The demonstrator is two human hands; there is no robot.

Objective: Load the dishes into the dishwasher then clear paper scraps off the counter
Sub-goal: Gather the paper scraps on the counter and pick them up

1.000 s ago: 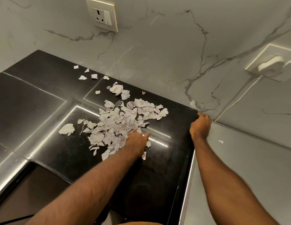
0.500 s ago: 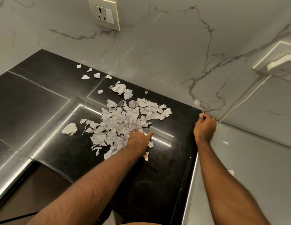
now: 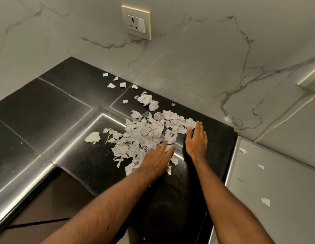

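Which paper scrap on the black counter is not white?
The tiny pink paper scrap lying alone by the marble wall, beyond the heap of torn white scraps; all others look white.

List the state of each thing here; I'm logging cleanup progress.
Paper scraps: heaped loosely on the counter, not cleared.
Left grip: fingers straight, on the heap's near edge.
Right grip: flat, fingers straight, touching the heap's right edge.
Socket: nothing plugged in.
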